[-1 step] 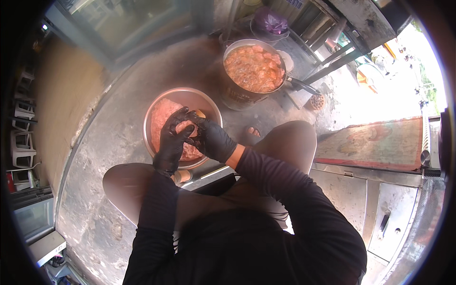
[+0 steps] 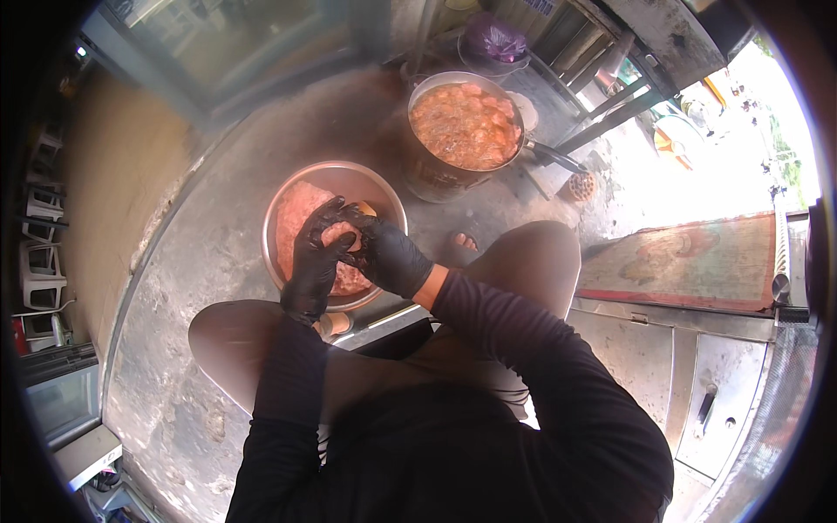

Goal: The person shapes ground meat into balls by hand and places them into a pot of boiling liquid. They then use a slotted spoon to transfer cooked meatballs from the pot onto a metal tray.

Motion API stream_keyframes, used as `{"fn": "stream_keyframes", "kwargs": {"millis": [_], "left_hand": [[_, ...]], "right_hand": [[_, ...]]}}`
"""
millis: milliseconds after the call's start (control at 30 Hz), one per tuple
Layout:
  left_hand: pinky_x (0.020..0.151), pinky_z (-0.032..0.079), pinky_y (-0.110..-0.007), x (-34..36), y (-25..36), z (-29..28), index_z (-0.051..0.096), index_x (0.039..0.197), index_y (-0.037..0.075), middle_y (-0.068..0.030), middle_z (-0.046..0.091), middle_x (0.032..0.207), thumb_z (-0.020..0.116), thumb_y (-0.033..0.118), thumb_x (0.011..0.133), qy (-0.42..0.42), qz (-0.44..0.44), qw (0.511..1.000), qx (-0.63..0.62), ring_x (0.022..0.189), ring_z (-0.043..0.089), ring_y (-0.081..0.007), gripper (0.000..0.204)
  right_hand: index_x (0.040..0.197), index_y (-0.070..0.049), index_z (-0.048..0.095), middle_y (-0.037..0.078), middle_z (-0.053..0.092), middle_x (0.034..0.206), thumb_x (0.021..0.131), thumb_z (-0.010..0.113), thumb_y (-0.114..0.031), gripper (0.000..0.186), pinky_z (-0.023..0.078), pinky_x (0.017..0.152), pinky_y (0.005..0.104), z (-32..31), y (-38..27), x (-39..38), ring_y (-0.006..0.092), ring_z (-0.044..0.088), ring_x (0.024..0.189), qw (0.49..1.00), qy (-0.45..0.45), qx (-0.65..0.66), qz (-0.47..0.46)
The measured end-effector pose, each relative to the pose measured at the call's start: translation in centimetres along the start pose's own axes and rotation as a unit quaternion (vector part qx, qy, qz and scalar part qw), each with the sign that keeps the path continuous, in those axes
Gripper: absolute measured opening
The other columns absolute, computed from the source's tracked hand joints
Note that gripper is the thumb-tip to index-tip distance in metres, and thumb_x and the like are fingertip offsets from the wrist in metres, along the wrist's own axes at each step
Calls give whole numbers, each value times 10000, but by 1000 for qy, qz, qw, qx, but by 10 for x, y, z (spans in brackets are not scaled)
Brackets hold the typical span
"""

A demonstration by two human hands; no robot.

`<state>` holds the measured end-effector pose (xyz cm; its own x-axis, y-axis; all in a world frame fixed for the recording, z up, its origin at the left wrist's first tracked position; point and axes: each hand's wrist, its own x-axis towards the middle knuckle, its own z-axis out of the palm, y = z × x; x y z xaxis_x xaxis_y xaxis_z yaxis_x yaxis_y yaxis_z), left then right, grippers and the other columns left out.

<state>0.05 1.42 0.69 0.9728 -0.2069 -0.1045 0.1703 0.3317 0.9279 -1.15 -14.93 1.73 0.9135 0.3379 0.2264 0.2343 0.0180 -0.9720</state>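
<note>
Looking down in the head view, we cup a lump of pink mince (image 2: 340, 233) between our gloved left hand (image 2: 311, 261) and right hand (image 2: 390, 259), fingers curled snugly round it, over a wide metal bowl (image 2: 391, 193) holding a larger mass of mince (image 2: 296, 209). Beneath us spreads a worn, stained grey floor (image 2: 174, 357), where a long-handled pan (image 2: 417, 91) of reddish chunks in liquid stands beyond the bowl. Around us we see white plastic chairs (image 2: 41, 270) far left, a glass-paned frame (image 2: 235, 52) ahead, and a painted board (image 2: 689, 261) above a metal cabinet (image 2: 623, 349) at right.
</note>
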Motion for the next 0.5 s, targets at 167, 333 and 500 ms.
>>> {"fn": "stream_keyframes", "kwargs": {"millis": [167,333,500], "left_hand": [[1043,508,-347,13,-5,8,500,1425,-17,-110,643,1282,645,146,986,90,18,992,-86,1178,615,-208,491],[1080,484,-404,4,-2,2,498,1435,-8,-142,609,1362,513,513,1026,126,-177,912,-347,1255,596,-261,663],[1103,478,-458,2,19,-10,475,1433,-48,-212,567,1419,453,503,1045,194,-98,899,-381,1314,554,-380,674]], "right_hand": [[1386,-26,538,114,627,1297,989,575,-97,404,530,1000,353,-1,20,15,225,638,1142,999,31,36,-7],[1400,-73,567,218,560,1427,1029,516,-175,388,436,1098,412,-19,28,34,382,546,1300,956,-49,-263,-117],[1290,-82,653,235,654,1232,991,582,-256,353,497,983,435,-53,9,55,364,628,1173,966,49,-252,-20]]}}
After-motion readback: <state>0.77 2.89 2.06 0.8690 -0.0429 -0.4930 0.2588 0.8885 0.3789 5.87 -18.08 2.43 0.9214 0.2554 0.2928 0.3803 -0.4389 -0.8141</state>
